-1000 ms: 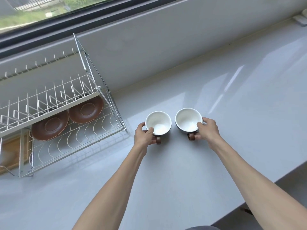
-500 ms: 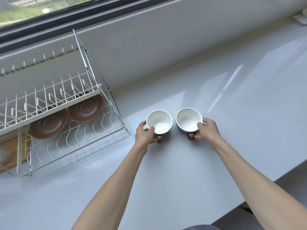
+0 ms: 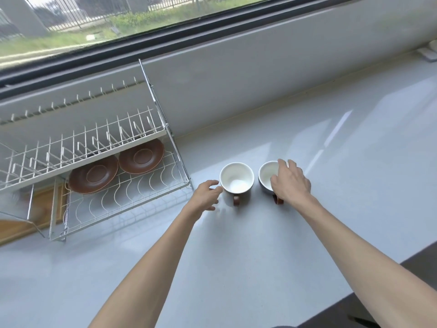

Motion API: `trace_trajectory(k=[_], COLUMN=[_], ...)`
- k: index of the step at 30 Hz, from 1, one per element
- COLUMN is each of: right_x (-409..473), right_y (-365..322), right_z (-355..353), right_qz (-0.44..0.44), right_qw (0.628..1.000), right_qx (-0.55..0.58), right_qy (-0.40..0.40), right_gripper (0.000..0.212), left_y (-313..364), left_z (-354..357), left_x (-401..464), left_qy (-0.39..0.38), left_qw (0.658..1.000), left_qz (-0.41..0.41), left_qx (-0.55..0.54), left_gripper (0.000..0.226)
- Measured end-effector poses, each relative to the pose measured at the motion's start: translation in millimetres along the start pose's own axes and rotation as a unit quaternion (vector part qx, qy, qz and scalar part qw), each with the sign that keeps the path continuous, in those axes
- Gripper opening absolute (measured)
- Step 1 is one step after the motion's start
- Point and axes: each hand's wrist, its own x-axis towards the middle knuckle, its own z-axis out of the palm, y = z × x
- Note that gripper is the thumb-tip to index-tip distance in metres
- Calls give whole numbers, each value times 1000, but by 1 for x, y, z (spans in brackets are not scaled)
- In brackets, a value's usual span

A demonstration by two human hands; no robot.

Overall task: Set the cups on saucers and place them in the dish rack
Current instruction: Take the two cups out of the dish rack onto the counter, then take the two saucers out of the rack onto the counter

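Note:
Two cups stand side by side on the grey counter (image 3: pixel 236 256), white inside, dark outside, brown handles toward me. My left hand (image 3: pixel 206 195) is open just left of the left cup (image 3: pixel 236 177), fingertips at its side. My right hand (image 3: pixel 291 183) lies over the right cup (image 3: pixel 266 176) with fingers spread on its rim, hiding its right half. Two brown saucers (image 3: pixel 141 156) (image 3: pixel 93 175) lie flat on the lower tier of the white wire dish rack (image 3: pixel 123 204), left of the cups.
The rack's upper shelf (image 3: pixel 82 147) of plate slots overhangs the saucers. A wooden board (image 3: pixel 42 204) lies under the rack's left part. A wall and window ledge run behind; the counter's front edge drops off at the lower right (image 3: pixel 378 280).
My left hand has let go of the left cup and opened beside it. My right hand has left the right cup's handle side and moved on top of its rim. The view tilted up.

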Motion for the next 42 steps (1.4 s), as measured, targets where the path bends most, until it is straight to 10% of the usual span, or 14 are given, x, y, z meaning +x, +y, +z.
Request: trace_trajectory(k=[10,15,22,42], right_x=[-36,-63,-91,-17], right_y=[-82,-131,-183,-275], right_z=[-10,-1,25,87], right_qz=[-193,-293,-405,-370], right_qw=[977,953,910,925], right_qx=[-90,-69,-13,-6], right_qy=[-19,35,91,85], right_gripper=[40,34,35,43], left_y=[-5,-19,-61,-81], left_z=[-75,-116,-149,-179], left_x=[-52,-82,-97,-15], left_qy=[10,133,327,329], left_qw=[943,842,792,931], left_qz=[100,170,212,70], left_qx=[318,495,469,142], left_gripper=[47,48,48,58])
